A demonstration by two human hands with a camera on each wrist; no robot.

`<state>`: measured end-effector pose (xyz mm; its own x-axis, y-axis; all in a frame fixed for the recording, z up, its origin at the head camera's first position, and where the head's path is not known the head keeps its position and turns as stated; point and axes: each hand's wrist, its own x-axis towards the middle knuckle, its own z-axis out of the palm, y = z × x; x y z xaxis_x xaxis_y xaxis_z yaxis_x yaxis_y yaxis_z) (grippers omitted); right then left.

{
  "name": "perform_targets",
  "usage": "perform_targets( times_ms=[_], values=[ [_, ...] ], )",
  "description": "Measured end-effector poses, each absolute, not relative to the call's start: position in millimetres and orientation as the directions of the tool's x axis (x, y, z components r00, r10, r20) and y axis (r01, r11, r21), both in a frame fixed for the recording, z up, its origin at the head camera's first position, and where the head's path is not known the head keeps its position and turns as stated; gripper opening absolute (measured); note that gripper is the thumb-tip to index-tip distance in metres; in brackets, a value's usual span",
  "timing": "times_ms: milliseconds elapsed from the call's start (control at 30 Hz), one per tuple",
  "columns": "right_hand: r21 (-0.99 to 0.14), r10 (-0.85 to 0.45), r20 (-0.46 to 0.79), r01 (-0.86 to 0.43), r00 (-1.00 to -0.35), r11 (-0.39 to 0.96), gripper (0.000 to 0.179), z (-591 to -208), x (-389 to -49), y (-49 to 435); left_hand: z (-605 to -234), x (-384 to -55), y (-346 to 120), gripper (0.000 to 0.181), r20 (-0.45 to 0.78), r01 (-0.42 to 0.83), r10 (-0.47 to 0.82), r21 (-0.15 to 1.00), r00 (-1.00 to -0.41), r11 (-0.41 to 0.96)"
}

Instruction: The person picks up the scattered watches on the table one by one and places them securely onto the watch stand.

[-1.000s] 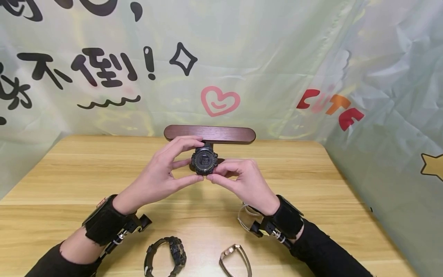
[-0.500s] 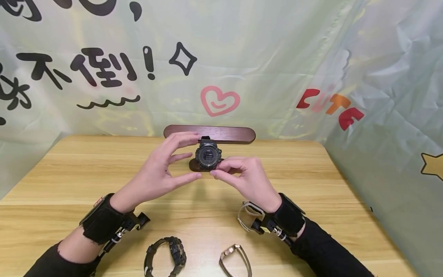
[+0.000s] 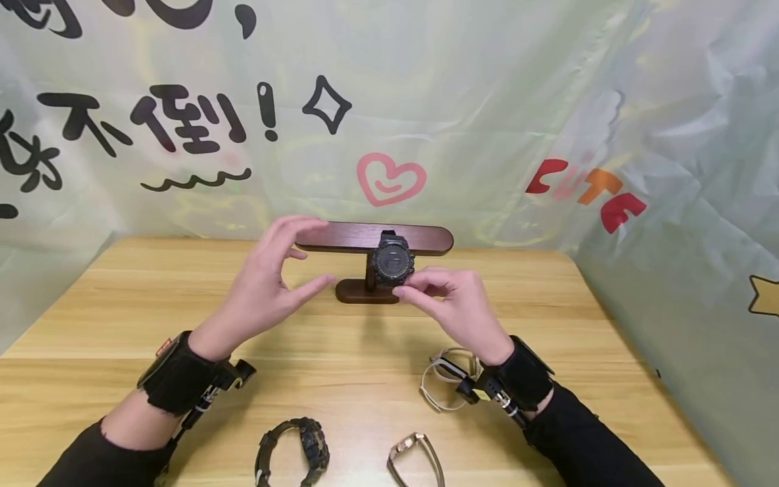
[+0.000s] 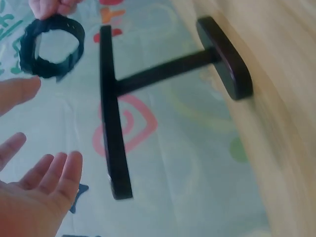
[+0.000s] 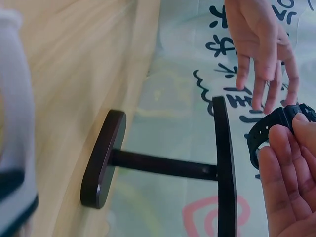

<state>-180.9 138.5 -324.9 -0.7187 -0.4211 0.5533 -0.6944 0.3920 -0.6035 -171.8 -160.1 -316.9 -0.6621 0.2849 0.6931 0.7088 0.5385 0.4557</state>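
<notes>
A black digital wristwatch (image 3: 393, 264), its strap closed in a loop, hangs in the air in the pinch of my right hand (image 3: 458, 304). Thumb and fingers grip its lower edge. In the left wrist view the watch (image 4: 28, 50) is apart from the bar of a dark brown T-shaped stand (image 4: 112, 123). The head view shows the watch in front of this stand (image 3: 328, 235), covering part of its post. To the left, my left hand (image 3: 255, 291) holds nothing, its thumb and fingers spread beside the stand. The right wrist view also has the watch (image 5: 270, 123) clear of the bar.
On the wooden table (image 3: 341, 379) lie a camouflage-patterned watch (image 3: 313, 446), a gold-cased watch (image 3: 406, 444) and a white-strapped watch (image 3: 431, 392), partly behind my right wrist. A printed cloth (image 3: 475, 135) hangs behind and to the right.
The watch has moved right and slightly up with my right hand, from over the stand's post. My left hand has let go of it and drawn away to the left.
</notes>
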Motion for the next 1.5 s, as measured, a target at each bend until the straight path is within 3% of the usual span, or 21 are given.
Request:
perform_targets(
  times_ms=[467,833,1500],
  values=[
    [-0.585,-0.365,0.566,-0.672,-0.739,0.454,0.005,-329.7,-195.2,169.5,-330.3,-191.0,-179.9,0.047,0.634,0.54,0.141,0.498,-0.761,0.679],
    [-0.587,-0.318,0.568,-0.644,-0.759,0.491,0.006,-327.4,-198.7,185.4,-337.2,-196.2,-183.6,0.032,0.642,0.521,0.113,0.493,-0.759,0.697],
    [-0.538,-0.262,0.591,-0.615,-0.763,0.577,0.005,-312.0,-207.3,214.9,-340.8,-197.3,-181.6,0.029,0.64,0.519,0.11,0.498,-0.76,0.695]
  ],
)
